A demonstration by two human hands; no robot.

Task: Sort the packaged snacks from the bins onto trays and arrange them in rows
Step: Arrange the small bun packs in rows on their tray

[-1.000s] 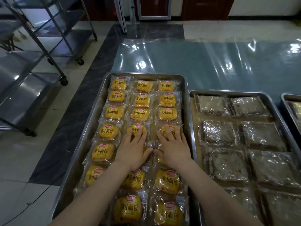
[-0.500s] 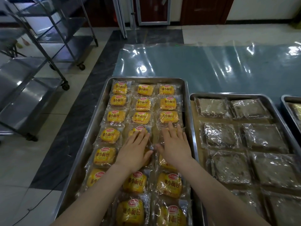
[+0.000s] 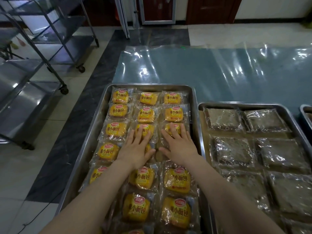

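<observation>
**Both hands one row farther up the bread tray**

Since a second ago both palms have slid away from the body, off the fourth row of yellow packs and onto the third.

Nearest the body, at 6 o'clock from the hands, four bread packs (image 3: pixel 176 180) lie in loose, slightly crooked pairs in the tray (image 3: pixel 89 142). Beyond them the left hand (image 3: pixel 136 149) and right hand (image 3: pixel 179 146) lie palm down, side by side, with the thumbs nearly meeting. The fingers are straight and a little spread, and neither hand grips anything.

The likeliest slip is in the push itself. The wrappers look slick, so a forward shove could ride one pack's sealed edge over its neighbour, or crowd the two tidy rows at 12 o'clock against the far rim. Hard pressing could also flatten the soft bread.

The palms cover the fourth-row packs of the middle and right columns. The fingertips rest on the third-row packs (image 3: pixel 149 129). The left column, at 9 o'clock, lies untouched just beside the left hand.

At 3 o'clock a second tray (image 3: pixel 239 104) holds brown packs (image 3: pixel 233 152) in pairs, and a third tray (image 3: pixel 303 108) shows at the frame edge. Farther off at 12 o'clock is the tabletop (image 3: pixel 219 73) under a shiny plastic sheet (image 3: pixel 152 68). A steel rack (image 3: pixel 42 48) on wheels stands at 10 o'clock.
</observation>
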